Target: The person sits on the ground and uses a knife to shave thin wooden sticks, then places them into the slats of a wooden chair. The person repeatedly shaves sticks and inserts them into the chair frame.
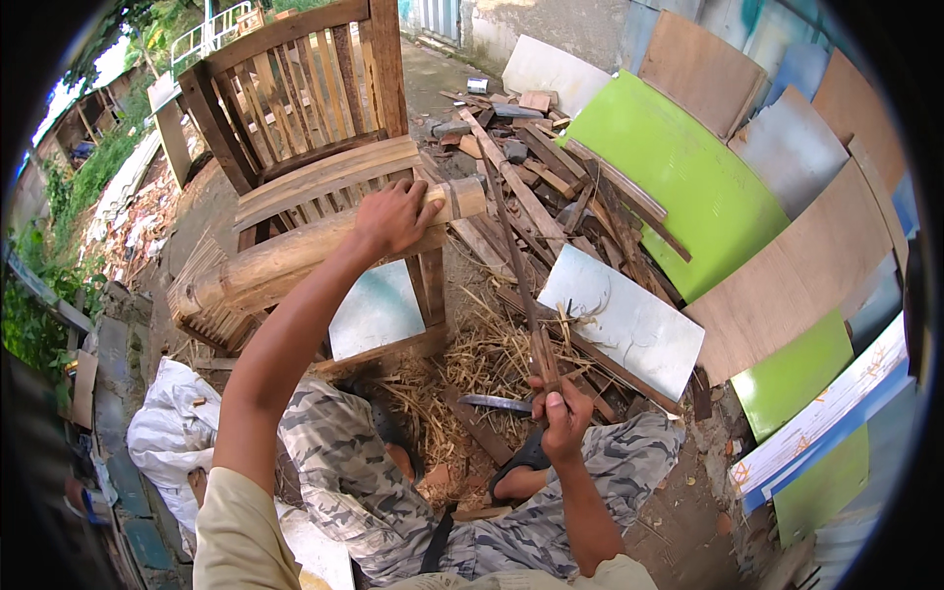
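Note:
A thick, pale bamboo pole (305, 258) lies slantwise across the slatted seat of a wooden chair (285, 98). My left hand (393, 216) presses down on the pole near its right end, fingers curled over it. Low at the right, my right hand (565, 418) is closed round the wooden grip of a long, narrow dark tool (519, 261). Its far end reaches up beside the pole's cut end. Just left of that hand shows a shiny curved blade (492, 402); whether it belongs to the held tool I cannot tell.
Shavings (482, 359) cover the ground between my feet. Beyond lies a heap of scrap wood (551, 167). A white panel (621, 320) rests on the scraps, and green sheets (678, 177) and brown boards lean at the right. A white sack (172, 413) sits at the left.

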`<control>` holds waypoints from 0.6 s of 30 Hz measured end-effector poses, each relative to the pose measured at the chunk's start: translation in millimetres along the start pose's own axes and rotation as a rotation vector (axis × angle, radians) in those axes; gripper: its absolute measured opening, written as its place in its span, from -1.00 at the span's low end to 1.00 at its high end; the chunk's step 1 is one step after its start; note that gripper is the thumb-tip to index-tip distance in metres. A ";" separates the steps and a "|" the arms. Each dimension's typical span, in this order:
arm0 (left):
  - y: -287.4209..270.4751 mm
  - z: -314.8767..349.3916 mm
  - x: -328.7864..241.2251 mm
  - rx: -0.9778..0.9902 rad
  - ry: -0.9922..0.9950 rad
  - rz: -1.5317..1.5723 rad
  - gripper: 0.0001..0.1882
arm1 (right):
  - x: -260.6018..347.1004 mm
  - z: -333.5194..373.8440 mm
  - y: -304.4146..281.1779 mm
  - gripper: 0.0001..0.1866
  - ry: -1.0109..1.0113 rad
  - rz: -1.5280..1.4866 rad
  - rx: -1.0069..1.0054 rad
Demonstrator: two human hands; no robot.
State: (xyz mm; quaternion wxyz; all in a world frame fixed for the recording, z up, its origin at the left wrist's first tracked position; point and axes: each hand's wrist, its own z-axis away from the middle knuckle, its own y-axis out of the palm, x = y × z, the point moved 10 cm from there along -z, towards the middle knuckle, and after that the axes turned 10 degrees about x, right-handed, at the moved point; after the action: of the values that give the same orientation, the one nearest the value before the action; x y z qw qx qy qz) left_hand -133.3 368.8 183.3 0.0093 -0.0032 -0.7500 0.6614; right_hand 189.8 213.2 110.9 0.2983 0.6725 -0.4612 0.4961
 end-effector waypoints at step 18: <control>-1.6 -20.5 -2.0 0.075 -0.080 0.057 -0.37 | -7.6 -16.2 31.1 -0.66 0.003 0.105 0.081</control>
State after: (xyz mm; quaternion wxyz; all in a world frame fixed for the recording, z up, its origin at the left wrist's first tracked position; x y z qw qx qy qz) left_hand -130.9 388.9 187.4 -0.0393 0.0024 -0.7240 0.6887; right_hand 154.3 217.2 107.3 0.2452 0.6581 -0.4748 0.5304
